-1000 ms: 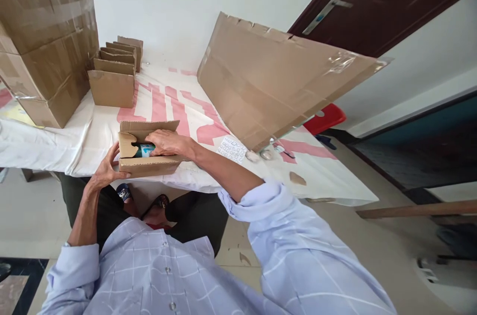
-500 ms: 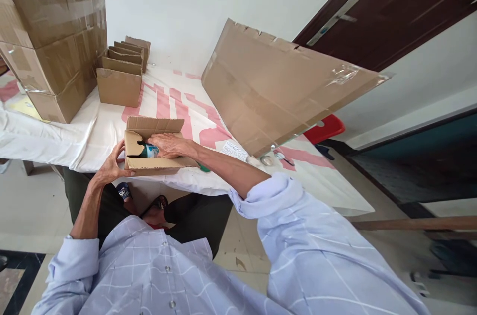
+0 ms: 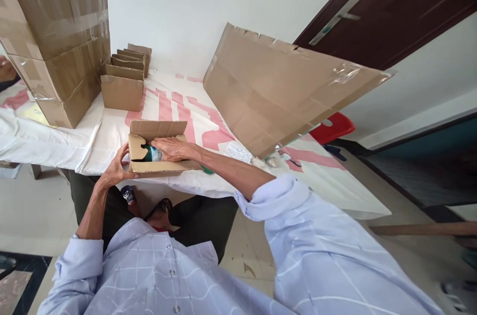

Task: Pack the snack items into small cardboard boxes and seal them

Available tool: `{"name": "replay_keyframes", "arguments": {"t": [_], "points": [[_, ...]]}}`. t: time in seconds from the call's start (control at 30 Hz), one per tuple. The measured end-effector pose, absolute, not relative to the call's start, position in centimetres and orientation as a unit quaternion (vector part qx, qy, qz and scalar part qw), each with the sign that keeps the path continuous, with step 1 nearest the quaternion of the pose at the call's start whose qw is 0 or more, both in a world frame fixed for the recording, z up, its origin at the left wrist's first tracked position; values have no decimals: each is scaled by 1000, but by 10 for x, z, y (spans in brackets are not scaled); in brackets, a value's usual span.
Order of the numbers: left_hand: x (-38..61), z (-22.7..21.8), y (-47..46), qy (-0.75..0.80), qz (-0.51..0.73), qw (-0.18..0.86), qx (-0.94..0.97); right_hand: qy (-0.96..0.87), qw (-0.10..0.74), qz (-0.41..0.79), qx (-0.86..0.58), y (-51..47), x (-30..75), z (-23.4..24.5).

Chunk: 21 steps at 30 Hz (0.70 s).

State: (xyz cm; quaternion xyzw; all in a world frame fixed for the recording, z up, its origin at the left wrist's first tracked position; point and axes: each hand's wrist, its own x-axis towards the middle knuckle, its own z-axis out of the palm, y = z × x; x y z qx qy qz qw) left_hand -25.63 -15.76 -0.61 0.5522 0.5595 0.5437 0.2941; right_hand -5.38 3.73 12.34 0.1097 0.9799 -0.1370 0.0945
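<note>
A small open cardboard box [image 3: 156,168] sits at the near edge of the white-covered table [image 3: 55,141]. Inside it lies a green and white bottle [image 3: 152,153]. My right hand [image 3: 172,148] reaches into the box and rests on the bottle, fingers closed over it. My left hand [image 3: 116,170] grips the box's left end, with its fingers against the end flap.
Several small open boxes [image 3: 122,87] stand in a row at the back. A big taped carton stack [image 3: 52,46] is at the far left. A large flat cardboard sheet [image 3: 283,86] slants over the table's right. A sticker sheet [image 3: 238,152] lies beneath it. Another person's hand [image 3: 6,69] shows at the left edge.
The view shifted slightly. My hands stay on the box and bottle, and my right hand has pushed a little deeper into the box.
</note>
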Motion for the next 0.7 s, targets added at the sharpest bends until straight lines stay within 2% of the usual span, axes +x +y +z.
{"name": "replay_keyframes", "arguments": {"t": [0.07,0.17,0.33,0.53,0.7], "points": [[-258,-8,-157,559,548,308,541,978,57,-158,121,37,-47,132],[-261,-7,-153,561,552,325,524,970,-42,-205,124,45,-38,150],[-261,6,-132,574,541,324,522,925,-173,-325,96,60,-23,194],[-268,24,-115,596,505,307,545,884,-247,-386,90,67,-3,234],[-287,70,-132,637,508,174,553,887,-258,-376,72,64,9,244]]}}
